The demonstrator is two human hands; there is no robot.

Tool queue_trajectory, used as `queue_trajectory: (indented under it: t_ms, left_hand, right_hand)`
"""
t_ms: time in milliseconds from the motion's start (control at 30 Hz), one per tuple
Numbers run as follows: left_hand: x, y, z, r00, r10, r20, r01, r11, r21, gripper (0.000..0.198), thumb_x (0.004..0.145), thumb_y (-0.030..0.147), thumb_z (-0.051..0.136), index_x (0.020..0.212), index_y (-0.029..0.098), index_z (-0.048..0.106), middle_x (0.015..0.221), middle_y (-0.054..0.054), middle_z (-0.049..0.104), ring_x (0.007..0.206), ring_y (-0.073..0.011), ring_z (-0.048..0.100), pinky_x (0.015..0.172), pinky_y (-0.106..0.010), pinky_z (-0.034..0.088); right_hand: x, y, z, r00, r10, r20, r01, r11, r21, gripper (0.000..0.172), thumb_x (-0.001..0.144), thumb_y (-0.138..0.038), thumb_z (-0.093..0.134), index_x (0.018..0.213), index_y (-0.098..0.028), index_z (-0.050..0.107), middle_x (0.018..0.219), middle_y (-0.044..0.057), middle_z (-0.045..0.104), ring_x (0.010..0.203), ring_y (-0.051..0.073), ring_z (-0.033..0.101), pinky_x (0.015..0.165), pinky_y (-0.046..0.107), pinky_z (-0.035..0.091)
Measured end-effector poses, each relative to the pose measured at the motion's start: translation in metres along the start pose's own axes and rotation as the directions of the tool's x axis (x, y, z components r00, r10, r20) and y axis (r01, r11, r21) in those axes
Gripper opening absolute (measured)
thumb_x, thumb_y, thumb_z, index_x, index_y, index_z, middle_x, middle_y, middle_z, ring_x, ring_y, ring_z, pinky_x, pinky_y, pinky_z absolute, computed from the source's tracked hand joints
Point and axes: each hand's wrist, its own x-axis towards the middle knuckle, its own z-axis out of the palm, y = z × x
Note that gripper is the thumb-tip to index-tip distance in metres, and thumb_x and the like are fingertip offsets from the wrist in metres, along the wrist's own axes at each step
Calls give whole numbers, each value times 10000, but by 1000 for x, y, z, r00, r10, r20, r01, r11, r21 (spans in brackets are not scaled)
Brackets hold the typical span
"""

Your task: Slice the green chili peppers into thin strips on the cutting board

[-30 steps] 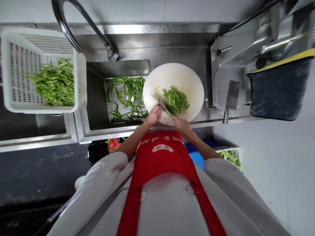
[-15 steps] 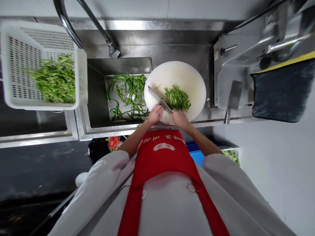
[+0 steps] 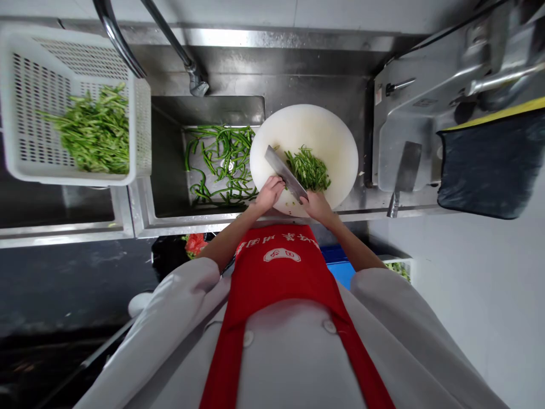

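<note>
A kitchen knife with a broad blade lies slantwise over the round white cutting board. My right hand is wrapped round its handle near the board's front edge. Just left of the blade, my left hand has its fingers curled and pressed together on the board; what they hold is hidden. A heap of sliced green strips sits right of the blade. Small pale and dark bits are scattered on the board in front of the knife.
Left of the board, long green peppers lie in the sink. A white basket of cut green strips stands farther left, under the faucet. A cleaver rests on the steel machine at right.
The blade has shifted slightly right and tipped, showing more of its flat side. Both hands stay near their places; the whole view has moved a little.
</note>
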Motion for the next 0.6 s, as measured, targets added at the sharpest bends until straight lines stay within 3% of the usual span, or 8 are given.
queue_trajectory:
  t_ms: [300,467,600]
  left_hand:
    - [-7,-14,9,1000,18,14,-18,1000,15,300,1003,225,390,1144,201,654,1132,-131,601,1125,-256,519,996,-465,488]
    - [-9,-18,11,999,50,-12,-50,999,14,330,996,198,371,1191,175,637,1154,-144,612,1136,-251,529,1010,-471,488]
    - [-7,-17,11,997,71,1,-71,997,1,334,996,205,368,1186,158,639,1162,-150,617,1138,-246,539,1014,-468,490]
  right_hand:
    - [-10,-14,4,999,9,34,-9,1000,9,368,1059,-306,332,1237,-91,572,1125,210,689,1058,291,655,905,344,451]
    - [-5,-2,5,998,-69,14,69,998,8,369,1054,-327,362,1203,-96,608,1113,197,699,1080,284,643,937,338,437]
    - [3,6,9,998,-56,-5,57,998,17,366,1041,-329,409,1167,-66,631,1107,201,703,1072,282,640,928,328,436]
